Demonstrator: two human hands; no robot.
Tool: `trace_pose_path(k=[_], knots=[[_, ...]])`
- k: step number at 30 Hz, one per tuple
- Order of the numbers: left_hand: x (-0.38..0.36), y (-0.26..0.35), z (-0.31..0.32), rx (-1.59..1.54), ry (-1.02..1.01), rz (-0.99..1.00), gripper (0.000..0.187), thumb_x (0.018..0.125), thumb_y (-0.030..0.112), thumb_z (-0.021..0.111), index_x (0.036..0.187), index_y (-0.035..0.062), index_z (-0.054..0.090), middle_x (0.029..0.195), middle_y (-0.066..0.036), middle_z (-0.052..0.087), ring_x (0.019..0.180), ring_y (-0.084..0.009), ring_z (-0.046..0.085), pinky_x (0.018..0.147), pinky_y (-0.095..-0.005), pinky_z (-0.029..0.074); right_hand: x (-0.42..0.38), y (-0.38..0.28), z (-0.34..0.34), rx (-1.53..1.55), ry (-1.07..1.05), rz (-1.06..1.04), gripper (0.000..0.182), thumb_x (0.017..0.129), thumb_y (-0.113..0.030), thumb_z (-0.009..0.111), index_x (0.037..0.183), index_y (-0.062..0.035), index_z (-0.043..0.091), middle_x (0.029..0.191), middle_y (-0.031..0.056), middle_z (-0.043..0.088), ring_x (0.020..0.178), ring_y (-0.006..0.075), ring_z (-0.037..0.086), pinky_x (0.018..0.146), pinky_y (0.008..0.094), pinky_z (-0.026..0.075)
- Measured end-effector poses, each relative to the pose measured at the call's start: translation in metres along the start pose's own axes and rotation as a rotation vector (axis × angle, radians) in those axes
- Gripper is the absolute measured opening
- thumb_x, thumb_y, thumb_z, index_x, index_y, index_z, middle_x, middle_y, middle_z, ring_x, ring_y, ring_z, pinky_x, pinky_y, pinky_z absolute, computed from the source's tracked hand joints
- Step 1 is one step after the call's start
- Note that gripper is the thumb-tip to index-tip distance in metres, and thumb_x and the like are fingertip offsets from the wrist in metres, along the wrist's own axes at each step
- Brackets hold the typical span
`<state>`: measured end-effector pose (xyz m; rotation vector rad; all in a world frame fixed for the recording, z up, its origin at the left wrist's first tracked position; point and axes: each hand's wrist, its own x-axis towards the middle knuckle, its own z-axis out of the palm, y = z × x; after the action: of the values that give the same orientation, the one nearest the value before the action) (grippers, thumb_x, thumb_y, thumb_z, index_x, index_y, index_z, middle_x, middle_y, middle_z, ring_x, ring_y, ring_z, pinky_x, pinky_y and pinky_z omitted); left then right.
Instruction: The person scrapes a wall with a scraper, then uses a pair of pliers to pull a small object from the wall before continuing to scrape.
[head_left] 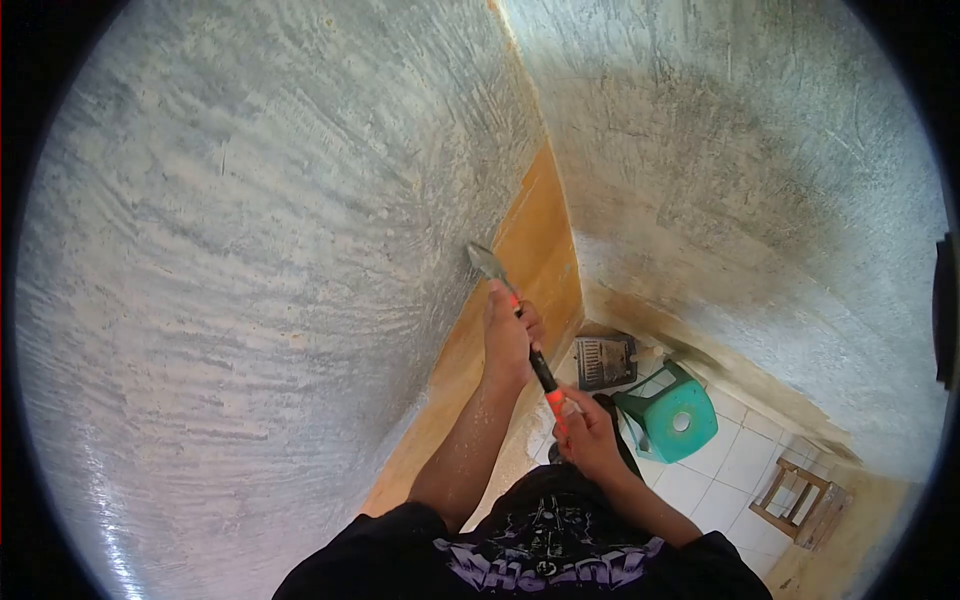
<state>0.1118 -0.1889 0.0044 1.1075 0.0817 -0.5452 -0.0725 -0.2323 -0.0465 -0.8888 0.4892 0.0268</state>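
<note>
A scraper with a grey metal blade (486, 261) and a long black and orange-red handle (543, 370) slants up and to the left in front of me. My left hand (509, 338) is wrapped round the handle close below the blade. Lower down, my right hand (588, 436) grips the orange-red end of the same handle. The blade lies at the wall on the left (300, 260), where rough grey streaked surface borders a smooth ochre strip (545, 230). Whether the blade presses on the wall is hard to tell.
Another grey, scratched wall (720, 170) meets the left one at a corner. Below, a green plastic stool (682, 421) stands on white floor tiles (708, 470). Beside it are a dark slatted container (606, 361) and, at the right, a small wooden frame-like stool (792, 496).
</note>
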Motion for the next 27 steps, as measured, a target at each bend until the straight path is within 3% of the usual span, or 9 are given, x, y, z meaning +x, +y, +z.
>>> trace_pose_path(k=[11,14,23,27], knots=[[-0.001,0.003,-0.002,-0.015,-0.007,-0.014,0.039,0.104,0.053,0.033,0.095,0.0157,0.04,0.058,0.004,0.032,0.044,-0.0075,0.03,0.041,-0.0248,0.029,0.008,-0.004,-0.001,0.01,0.013,0.012,0.04,0.102,-0.025,0.053,0.138,-0.0077,0.049,0.062,-0.0025,0.045,0.048,0.0042,0.038,0.044,0.0214,0.031],[0.013,0.005,0.013,0.023,0.018,-0.003,0.045,0.102,0.06,0.032,0.096,0.0174,0.044,0.058,0.006,0.027,0.044,-0.0066,0.025,0.042,-0.0241,0.028,0.013,-0.008,-0.004,0.03,-0.024,-0.012,0.041,0.102,-0.026,0.052,0.139,-0.0079,0.049,0.063,-0.0024,0.045,0.05,0.0042,0.039,0.045,0.0208,0.032],[0.018,0.007,0.018,0.068,0.007,0.025,0.045,0.101,0.06,0.033,0.096,0.0173,0.043,0.058,0.005,0.027,0.044,-0.0071,0.026,0.042,-0.0241,0.028,0.014,-0.021,0.005,0.074,0.03,0.026,0.039,0.103,-0.026,0.051,0.137,-0.0064,0.049,0.064,-0.002,0.045,0.05,0.0045,0.04,0.044,0.0211,0.033],[0.009,0.002,0.009,-0.023,0.001,-0.015,0.045,0.101,0.061,0.033,0.095,0.0172,0.043,0.058,0.005,0.027,0.044,-0.0073,0.027,0.042,-0.0244,0.028,0.009,-0.015,-0.005,-0.046,-0.022,-0.037,0.038,0.104,-0.026,0.049,0.137,-0.0077,0.049,0.065,-0.001,0.047,0.049,0.0051,0.04,0.042,0.0209,0.033]])
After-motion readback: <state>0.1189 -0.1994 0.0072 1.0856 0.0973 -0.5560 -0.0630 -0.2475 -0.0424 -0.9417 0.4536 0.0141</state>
